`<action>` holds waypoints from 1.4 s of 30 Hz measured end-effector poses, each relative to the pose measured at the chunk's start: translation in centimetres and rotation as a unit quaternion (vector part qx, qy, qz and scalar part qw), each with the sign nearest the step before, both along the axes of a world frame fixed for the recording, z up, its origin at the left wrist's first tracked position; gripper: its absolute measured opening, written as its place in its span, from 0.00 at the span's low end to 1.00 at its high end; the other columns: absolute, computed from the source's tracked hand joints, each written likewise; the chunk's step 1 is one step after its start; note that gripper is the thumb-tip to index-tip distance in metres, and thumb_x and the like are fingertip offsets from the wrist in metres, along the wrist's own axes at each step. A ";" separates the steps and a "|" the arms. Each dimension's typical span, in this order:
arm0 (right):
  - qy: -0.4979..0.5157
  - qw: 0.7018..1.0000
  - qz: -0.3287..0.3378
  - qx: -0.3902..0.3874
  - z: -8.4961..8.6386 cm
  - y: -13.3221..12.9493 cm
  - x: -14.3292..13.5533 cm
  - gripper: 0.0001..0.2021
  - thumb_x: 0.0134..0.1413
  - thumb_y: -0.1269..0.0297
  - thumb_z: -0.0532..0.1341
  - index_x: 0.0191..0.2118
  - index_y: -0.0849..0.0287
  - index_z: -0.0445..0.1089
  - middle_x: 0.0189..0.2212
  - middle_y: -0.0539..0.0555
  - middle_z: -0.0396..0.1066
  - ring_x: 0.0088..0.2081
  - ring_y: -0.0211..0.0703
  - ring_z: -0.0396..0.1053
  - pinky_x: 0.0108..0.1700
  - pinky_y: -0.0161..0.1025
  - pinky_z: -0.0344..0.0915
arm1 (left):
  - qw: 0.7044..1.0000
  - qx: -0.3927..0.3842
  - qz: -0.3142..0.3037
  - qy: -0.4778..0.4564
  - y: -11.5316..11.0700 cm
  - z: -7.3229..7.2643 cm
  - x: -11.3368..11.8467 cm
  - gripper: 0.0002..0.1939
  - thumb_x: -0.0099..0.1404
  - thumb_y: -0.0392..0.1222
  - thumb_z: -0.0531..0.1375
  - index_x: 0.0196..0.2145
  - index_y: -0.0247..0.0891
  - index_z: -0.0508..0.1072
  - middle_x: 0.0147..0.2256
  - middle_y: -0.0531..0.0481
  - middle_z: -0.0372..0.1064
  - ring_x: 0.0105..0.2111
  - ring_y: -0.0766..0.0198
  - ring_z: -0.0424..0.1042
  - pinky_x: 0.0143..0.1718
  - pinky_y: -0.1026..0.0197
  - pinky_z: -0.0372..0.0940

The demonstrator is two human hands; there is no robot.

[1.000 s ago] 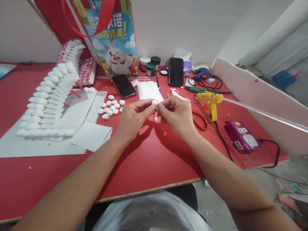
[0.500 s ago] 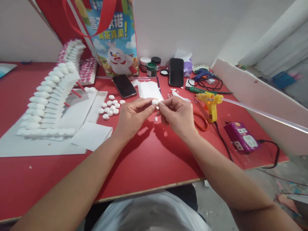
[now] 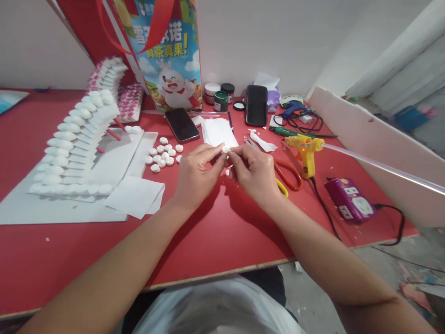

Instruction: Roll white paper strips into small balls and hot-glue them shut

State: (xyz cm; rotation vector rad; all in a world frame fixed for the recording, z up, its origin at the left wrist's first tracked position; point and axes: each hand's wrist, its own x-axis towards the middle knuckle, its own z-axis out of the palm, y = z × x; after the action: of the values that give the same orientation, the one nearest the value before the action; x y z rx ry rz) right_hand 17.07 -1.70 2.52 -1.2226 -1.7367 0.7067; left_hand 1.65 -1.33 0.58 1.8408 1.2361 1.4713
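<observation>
Between the fingertips of both hands is a small round white paper-covered piece (image 3: pixel 225 150). My left hand (image 3: pixel 200 172) pinches it from the left; my right hand (image 3: pixel 252 170) grips its right edge with thumb and forefinger. Left of my left hand lies a loose group of similar white pieces (image 3: pixel 162 155) on the red table. A stack of white paper sheets (image 3: pixel 217 132) lies just beyond my fingers. Scissors with red and yellow handles (image 3: pixel 291 174) rest beside my right hand, their blades partly hidden by it.
At left stands a stepped white model (image 3: pixel 81 134) edged with white pieces. A yellow glue gun (image 3: pixel 306 150) and a purple power socket (image 3: pixel 349 198) sit at right. Farther back are a phone (image 3: pixel 182 124), paint jars (image 3: pixel 221 100), a black case (image 3: pixel 256 105) and a printed bag (image 3: pixel 170 60).
The view has shifted slightly. My right hand has turned a little and moved left, uncovering more of the scissor handles. Both hands still pinch the white piece.
</observation>
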 end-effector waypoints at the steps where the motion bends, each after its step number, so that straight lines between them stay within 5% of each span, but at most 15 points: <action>1: 0.013 1.000 0.006 -0.011 -0.1 0.1 0.1 0.10 0.68 0.63 0.59 0.34 0.58 0.70 0.24 0.48 0.74 0.22 0.35 0.70 0.33 0.35 0.65 | 1.000 0.003 -0.003 0.000 0.0 -0.1 0.0 0.13 0.69 0.47 0.65 0.44 0.40 0.85 0.35 0.47 0.79 0.35 0.60 0.75 0.41 0.59 0.70; 10: 0.029 0.993 0.089 -0.075 0.1 1.2 1.8 0.09 0.65 0.64 0.62 0.32 0.59 0.73 0.17 0.46 0.70 0.18 0.35 0.67 0.27 0.35 0.64 | 0.994 -0.076 -0.072 -0.029 0.5 0.5 -1.1 0.07 0.65 0.44 0.68 0.37 0.39 0.84 0.37 0.46 0.82 0.37 0.58 0.78 0.43 0.58 0.71; 15: -0.017 0.992 0.106 -0.065 0.3 1.2 1.9 0.09 0.65 0.67 0.60 0.31 0.59 0.72 0.19 0.47 0.71 0.21 0.35 0.70 0.29 0.35 0.66 | 0.989 -0.080 -0.124 0.001 1.0 0.3 -1.7 0.10 0.66 0.44 0.66 0.42 0.38 0.83 0.38 0.45 0.79 0.37 0.59 0.76 0.41 0.58 0.70; 24: -0.004 0.997 0.048 -0.067 0.2 0.9 1.6 0.08 0.62 0.66 0.62 0.30 0.59 0.70 0.21 0.49 0.73 0.21 0.37 0.71 0.28 0.36 0.67 | 0.992 -0.040 -0.107 0.053 0.6 0.1 -1.0 0.10 0.69 0.43 0.62 0.41 0.38 0.82 0.37 0.46 0.77 0.38 0.58 0.75 0.41 0.58 0.68; 29: 0.103 0.983 0.080 -0.127 1.0 0.9 1.5 0.09 0.61 0.64 0.63 0.30 0.60 0.70 0.24 0.51 0.75 0.19 0.36 0.70 0.23 0.35 0.68 | 0.980 -0.141 -0.134 -0.035 0.9 0.1 -1.2 0.09 0.66 0.45 0.65 0.40 0.37 0.79 0.37 0.46 0.78 0.38 0.58 0.76 0.45 0.56 0.69; 33: 0.193 0.957 0.102 -0.193 1.5 1.0 1.6 0.13 0.60 0.57 0.65 0.31 0.61 0.72 0.24 0.52 0.77 0.16 0.34 0.68 0.19 0.34 0.67 | 0.939 -0.226 -0.199 -0.163 1.3 -0.4 -1.6 0.12 0.63 0.47 0.69 0.41 0.37 0.81 0.37 0.47 0.79 0.37 0.60 0.76 0.46 0.57 0.69; 42: 0.200 0.953 0.136 -0.180 1.5 0.8 1.7 0.11 0.59 0.57 0.66 0.34 0.62 0.75 0.22 0.49 0.76 0.15 0.31 0.65 0.17 0.31 0.62 | 0.868 -0.295 -0.204 -0.343 1.8 -0.4 -1.6 0.13 0.51 0.40 0.76 0.36 0.36 0.85 0.33 0.49 0.77 0.30 0.68 0.70 0.37 0.65 0.66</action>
State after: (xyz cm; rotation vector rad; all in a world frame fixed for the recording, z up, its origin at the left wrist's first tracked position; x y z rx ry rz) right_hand 18.73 -0.88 4.06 -0.9866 -1.4822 1.3828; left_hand 0.08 0.46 0.18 0.9485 0.7472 1.1625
